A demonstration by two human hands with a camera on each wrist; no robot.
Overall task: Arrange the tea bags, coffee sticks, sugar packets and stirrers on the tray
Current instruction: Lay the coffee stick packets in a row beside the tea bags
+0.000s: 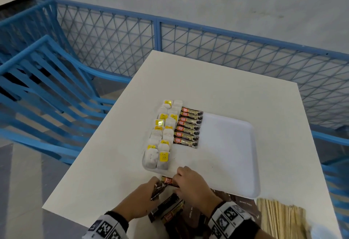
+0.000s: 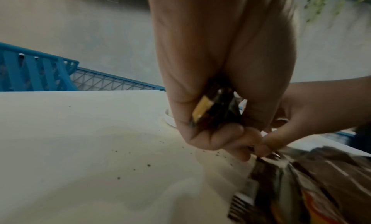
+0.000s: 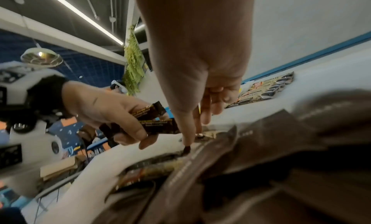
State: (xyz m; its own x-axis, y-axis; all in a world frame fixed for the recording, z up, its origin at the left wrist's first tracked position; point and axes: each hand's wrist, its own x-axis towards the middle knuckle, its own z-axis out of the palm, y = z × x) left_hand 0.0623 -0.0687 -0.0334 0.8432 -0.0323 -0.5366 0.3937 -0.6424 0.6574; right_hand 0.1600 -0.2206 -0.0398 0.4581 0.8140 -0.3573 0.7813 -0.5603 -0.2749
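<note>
A white tray (image 1: 226, 144) lies on the white table (image 1: 113, 163). Tea bags (image 1: 162, 135) with yellow tags fill two columns along the tray's left side. Beside them lies a column of brown coffee sticks (image 1: 188, 127), also visible in the right wrist view (image 3: 265, 89). At the table's near edge my left hand (image 1: 155, 186) grips a small bunch of coffee sticks (image 2: 212, 113). My right hand (image 1: 177, 180) pinches one coffee stick (image 1: 168, 180) just off the tray's near left corner. No sugar packets are visible.
A torn brown pouch (image 1: 236, 203) lies under my right wrist, with loose coffee sticks (image 1: 170, 210) spilling from it. Wooden stirrers (image 1: 279, 218) lie in a pile at the near right. Blue chairs (image 1: 47, 87) and a blue mesh fence (image 1: 207, 36) surround the table.
</note>
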